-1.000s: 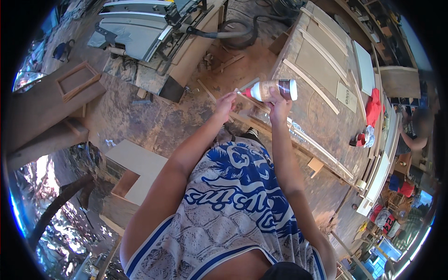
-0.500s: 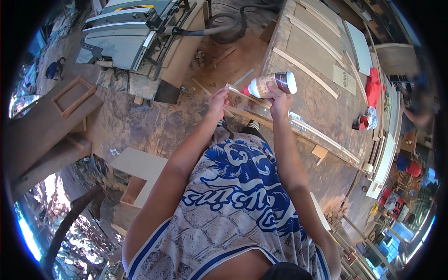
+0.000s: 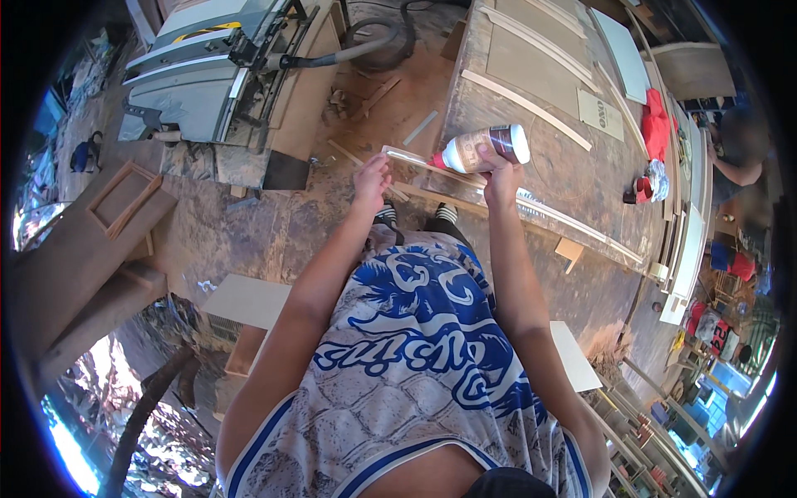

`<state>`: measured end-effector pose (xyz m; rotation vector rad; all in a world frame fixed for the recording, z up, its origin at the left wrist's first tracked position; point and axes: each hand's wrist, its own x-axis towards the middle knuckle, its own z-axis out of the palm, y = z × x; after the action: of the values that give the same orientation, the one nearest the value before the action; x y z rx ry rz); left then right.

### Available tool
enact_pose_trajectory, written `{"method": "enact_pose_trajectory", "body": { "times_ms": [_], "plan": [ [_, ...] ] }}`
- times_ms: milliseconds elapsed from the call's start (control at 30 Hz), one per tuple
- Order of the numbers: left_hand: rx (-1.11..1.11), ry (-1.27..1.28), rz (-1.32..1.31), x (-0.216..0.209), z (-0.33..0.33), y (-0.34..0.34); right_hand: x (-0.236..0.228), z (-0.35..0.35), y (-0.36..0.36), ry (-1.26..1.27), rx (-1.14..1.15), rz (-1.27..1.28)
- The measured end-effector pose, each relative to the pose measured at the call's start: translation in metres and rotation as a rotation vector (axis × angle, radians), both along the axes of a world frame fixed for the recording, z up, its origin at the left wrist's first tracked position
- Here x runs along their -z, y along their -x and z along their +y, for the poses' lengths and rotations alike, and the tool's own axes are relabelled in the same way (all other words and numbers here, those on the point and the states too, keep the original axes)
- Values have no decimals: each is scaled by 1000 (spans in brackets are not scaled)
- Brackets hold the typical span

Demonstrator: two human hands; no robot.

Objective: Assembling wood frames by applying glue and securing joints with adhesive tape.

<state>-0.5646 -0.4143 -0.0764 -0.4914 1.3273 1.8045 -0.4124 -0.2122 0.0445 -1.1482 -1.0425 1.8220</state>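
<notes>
Okay so the person's stood right up against a big workbench (image 3: 606, 191), both forearms stretched out in front, left hand (image 3: 372, 177) out past the bench's left end and right hand (image 3: 500, 178) over its near left corner. Left fingers are curled in, pinching the end of a thin wooden strip (image 3: 415, 160) that slants back toward the bench's near edge. Right fingers are wrapped round a white bottle (image 3: 486, 149), tipped over above that same corner, red nozzle (image 3: 436, 160) down by the strip; how hard they're squeezing, can't tell. Kinda in the way: a small wood block (image 3: 569, 251) poking out from the bench's near edge. Further across the bench top there's a loose slat (image 3: 531, 112), a brown sheet (image 3: 535, 62) with more slats, a little tan board (image 3: 599, 114), and a red cloth (image 3: 655, 124) near the right end. Off the bench's left end you've got a hose (image 3: 361, 51), a saw table (image 3: 187, 91), then a wooden frame (image 3: 124, 199) way out left. Another person (image 3: 737, 158) is beyond the bench's right side, kinda blurry.
</notes>
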Motion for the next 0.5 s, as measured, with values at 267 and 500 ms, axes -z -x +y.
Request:
{"method": "enact_pose_trajectory", "body": {
  "times_ms": [267,500],
  "plan": [
    [11,29,-6,-4,1,0,-6,11,-26,-17,13,-18],
    [-9,39,-9,-4,2,1,-12,26,-53,-66,20,-71]
  ]
}}
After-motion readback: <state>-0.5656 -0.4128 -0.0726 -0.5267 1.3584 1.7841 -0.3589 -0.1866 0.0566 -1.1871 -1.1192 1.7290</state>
